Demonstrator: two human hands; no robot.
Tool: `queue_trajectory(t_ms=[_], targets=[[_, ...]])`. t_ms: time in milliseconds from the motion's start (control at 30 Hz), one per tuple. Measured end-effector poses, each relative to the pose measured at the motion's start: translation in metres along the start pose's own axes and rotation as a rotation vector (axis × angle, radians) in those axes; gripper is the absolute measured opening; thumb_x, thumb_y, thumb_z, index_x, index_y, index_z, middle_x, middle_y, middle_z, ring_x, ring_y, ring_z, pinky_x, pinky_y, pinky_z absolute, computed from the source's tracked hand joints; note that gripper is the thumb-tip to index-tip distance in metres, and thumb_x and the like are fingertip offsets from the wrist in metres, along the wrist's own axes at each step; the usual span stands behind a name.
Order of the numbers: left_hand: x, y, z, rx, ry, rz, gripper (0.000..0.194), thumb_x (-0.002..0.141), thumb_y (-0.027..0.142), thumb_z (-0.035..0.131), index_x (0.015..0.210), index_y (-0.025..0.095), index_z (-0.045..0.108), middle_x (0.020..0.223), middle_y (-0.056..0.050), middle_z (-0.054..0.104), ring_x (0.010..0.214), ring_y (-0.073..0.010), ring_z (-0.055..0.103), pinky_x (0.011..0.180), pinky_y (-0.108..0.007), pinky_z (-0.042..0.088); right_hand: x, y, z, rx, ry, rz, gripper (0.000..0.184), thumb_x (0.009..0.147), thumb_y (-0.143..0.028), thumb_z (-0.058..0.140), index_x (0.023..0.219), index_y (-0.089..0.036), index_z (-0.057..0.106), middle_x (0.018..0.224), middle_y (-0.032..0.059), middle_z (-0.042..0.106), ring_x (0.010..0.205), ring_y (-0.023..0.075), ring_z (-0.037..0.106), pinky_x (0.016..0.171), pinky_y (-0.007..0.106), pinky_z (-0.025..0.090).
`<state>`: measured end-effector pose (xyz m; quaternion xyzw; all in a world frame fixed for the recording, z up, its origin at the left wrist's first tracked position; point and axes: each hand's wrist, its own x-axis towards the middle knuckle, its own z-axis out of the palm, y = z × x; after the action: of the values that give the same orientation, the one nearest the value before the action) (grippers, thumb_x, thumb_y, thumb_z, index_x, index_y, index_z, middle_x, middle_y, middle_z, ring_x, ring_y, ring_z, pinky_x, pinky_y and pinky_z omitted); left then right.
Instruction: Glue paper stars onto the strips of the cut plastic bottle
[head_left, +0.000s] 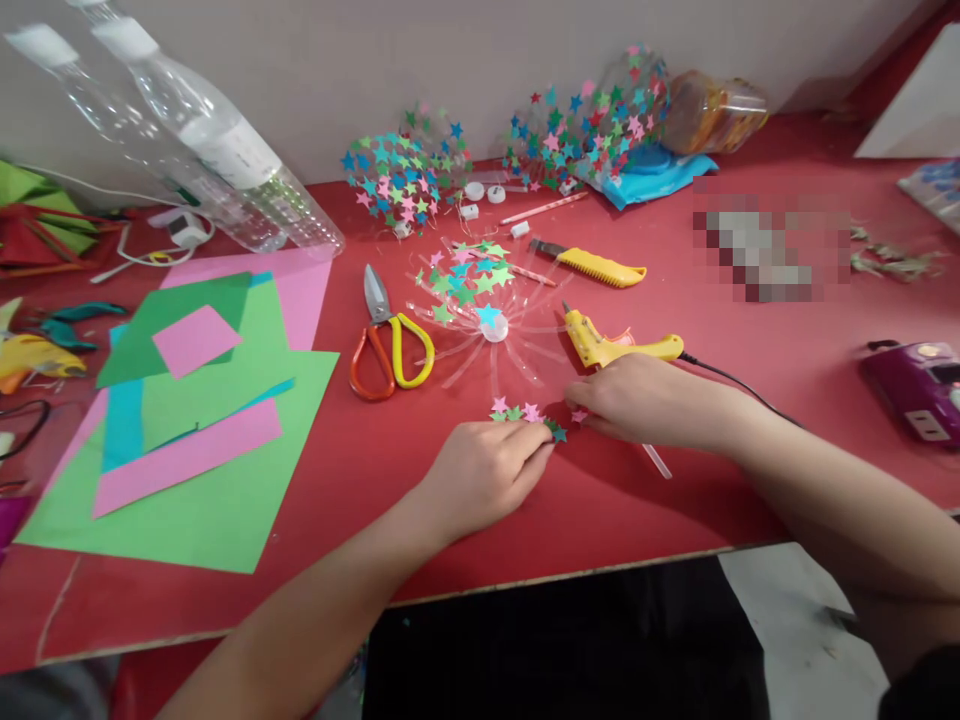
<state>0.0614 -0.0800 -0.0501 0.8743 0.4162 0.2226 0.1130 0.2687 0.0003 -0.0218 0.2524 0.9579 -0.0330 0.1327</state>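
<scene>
Small pink, green and blue paper stars (531,412) lie in a cluster on the red table. Over their near side rests my left hand (487,468), fingers curled together with the tips hidden. My right hand (637,400) has its fingertips closed at a pink paper star (579,416). A yellow glue gun (600,340) lies just beyond my right hand, and its clear glue stick (658,461) shows below that hand. Ahead of both hands, a cut clear plastic bottle piece (494,328) spreads its strips flat, with stars on the far strips.
Scissors (386,330) with red and yellow handles lie left of the strips. A yellow cutter (592,266) is behind. Coloured paper sheets (225,520) and plastic bottles (225,150) occupy the left. Star-covered plastic balls (394,180) stand by the wall; a purple box (915,390) is at right.
</scene>
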Motion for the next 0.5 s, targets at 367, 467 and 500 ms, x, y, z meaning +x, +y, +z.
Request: queue_trajectory(t_ms=[367,467,500], targets=[[-0.008,-0.009,0.006,0.101,0.002,-0.039,0.021,0.091,0.022,0.051,0.107,0.017,0.065,0.086,-0.005,0.076,0.069,-0.0176,0.072,0.060,-0.027,0.052,0.002,-0.015,-0.005,0.061,0.044,-0.044,0.011,0.087,-0.022,0.050,0.090,-0.015,0.058,0.065,0.0036,0.065,0.052,0.0136,0.052,0.051,0.029,0.013],[-0.008,-0.010,0.008,0.173,-0.046,-0.007,0.020,0.091,0.022,0.050,0.102,0.016,0.066,0.082,-0.006,0.076,0.066,-0.0189,0.071,0.056,-0.028,0.051,0.003,-0.021,-0.001,0.035,0.058,-0.071,0.012,0.088,-0.018,0.047,0.087,-0.014,0.058,0.061,0.0041,0.063,0.049,0.0131,0.049,0.052,0.030,0.012],[-0.008,-0.011,0.008,0.191,-0.052,-0.005,0.020,0.091,0.022,0.050,0.099,0.016,0.067,0.080,-0.006,0.075,0.065,-0.0194,0.070,0.055,-0.028,0.050,0.004,-0.023,0.001,0.018,0.068,-0.074,0.013,0.088,-0.016,0.045,0.085,-0.014,0.057,0.059,0.0038,0.062,0.049,0.0129,0.048,0.052,0.030,0.012]])
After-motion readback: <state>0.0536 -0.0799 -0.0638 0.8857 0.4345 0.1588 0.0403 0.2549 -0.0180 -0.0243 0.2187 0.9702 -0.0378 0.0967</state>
